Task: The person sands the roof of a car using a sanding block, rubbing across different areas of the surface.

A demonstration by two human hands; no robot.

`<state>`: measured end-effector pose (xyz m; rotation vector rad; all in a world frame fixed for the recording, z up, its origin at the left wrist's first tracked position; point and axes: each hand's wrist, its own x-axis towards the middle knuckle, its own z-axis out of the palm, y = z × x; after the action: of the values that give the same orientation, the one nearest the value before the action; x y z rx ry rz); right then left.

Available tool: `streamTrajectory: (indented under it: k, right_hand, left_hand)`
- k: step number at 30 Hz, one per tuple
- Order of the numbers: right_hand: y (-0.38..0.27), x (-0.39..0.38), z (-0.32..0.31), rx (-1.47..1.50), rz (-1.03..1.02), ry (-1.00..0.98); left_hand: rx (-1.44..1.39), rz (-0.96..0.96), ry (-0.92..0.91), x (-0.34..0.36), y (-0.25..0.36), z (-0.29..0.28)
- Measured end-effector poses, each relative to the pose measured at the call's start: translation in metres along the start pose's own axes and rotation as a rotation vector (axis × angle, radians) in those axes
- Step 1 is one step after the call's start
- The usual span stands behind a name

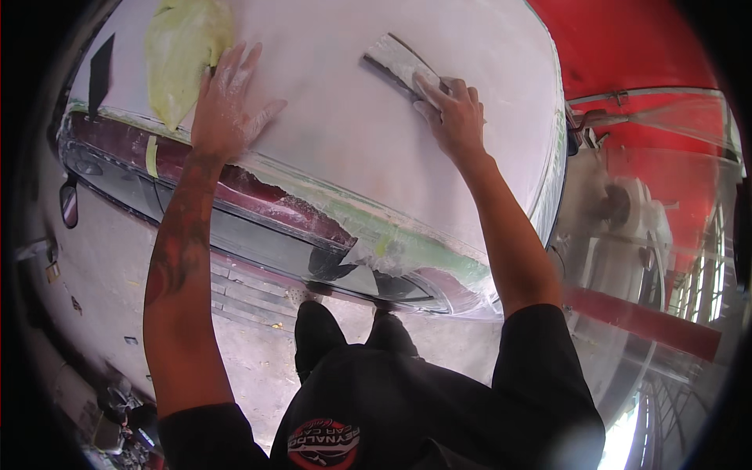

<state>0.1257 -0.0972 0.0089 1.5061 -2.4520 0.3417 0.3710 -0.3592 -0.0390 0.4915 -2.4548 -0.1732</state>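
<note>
A car roof, coated in pale, dusty primer with green edges, spreads below both my hands. My left hand lies on its left part with the fingers spread, dusted white and holding nothing. Right beside those fingers is a crumpled yellow cloth; whether they touch it I cannot tell. Further right, my right hand is closed around the near end of a long, narrow sanding block whose top is whitened with dust. The block rests slantwise on the roof, and its underside is hidden.
A dark strip, perhaps sandpaper, lies at the roof's left. Maroon paint shows along the near side above dark windows, with yellow tape across it. A side mirror sticks out left. Clear plastic sheeting hangs at right.
</note>
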Motion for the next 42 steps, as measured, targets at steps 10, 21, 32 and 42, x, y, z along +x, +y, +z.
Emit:
streamTrajectory:
  k: [10,21,32,42]
  right_hand:
    - [-0.058,-0.011,0.002,-0.052,-0.140,0.043]
    - [-0.061,-0.096,-0.013,-0.006,-0.241,0.000]
    - [0.015,-0.176,-0.043,0.003,-0.305,-0.127]
    - [-0.073,-0.084,-0.012,-0.003,-0.360,-0.090]
  left_hand:
    - [0.034,-0.054,0.049,0.001,0.004,0.003]
    - [-0.015,-0.097,-0.038,-0.003,0.015,-0.022]
    - [-0.090,-0.117,0.042,-0.010,0.000,-0.010]
    - [0.006,-0.078,0.026,-0.018,-0.013,0.005]
